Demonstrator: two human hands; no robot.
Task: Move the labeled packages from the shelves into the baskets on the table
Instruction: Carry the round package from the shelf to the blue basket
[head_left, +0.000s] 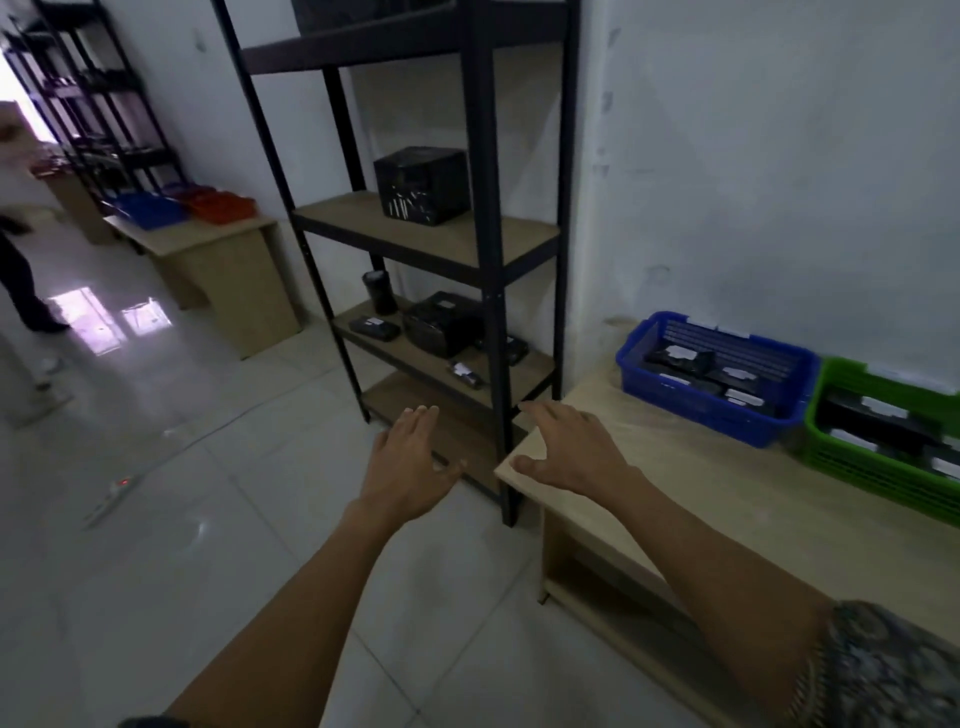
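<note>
Head view, left hand (410, 462), right hand (571, 452) outstretched, packages (680, 364) white-labelled, writing illegible

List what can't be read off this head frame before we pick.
Green basket: head view, right frame edge cuts it off.
Package labels in the blue basket: head view, too small and blurred to read.
Top shelf: head view, cut by the upper edge, contents dark.
Bottom shelf: head view, partly hidden behind the left hand.
Far table's baskets: head view, too distant to see contents.
</note>
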